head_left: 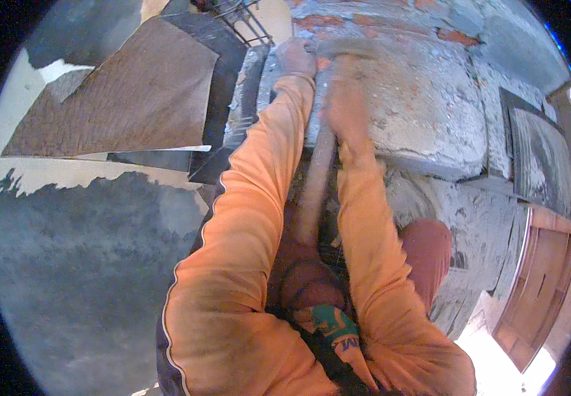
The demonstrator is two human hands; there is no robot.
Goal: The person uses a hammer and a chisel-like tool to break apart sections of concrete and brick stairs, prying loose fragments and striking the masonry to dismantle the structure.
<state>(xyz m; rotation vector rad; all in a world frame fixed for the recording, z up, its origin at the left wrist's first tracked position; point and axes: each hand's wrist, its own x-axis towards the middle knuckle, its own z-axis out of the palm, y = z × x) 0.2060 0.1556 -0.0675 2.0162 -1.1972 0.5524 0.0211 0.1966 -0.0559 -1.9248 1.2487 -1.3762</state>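
Right hand (346, 109) closed round a wooden hammer handle (313, 185) – likely head-heavy, stiff, best gripped low; left hand (296, 56) curled on something unclear – just beside the hammer head (354, 47)

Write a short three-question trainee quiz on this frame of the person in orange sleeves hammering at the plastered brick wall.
1. True or false: the right hand grips the long wooden hammer handle.
2. Where is the left hand? A) up at the rough grey plastered brick wall, beside the blurred hammer head; B) on the brown textured board; C) on the reddish wooden panel.
3. Fill in: the brown textured board lies to the person's ____ side.

Key: 1 true; 2 A; 3 left. Whether the left hand holds anything cannot be told through the blur.
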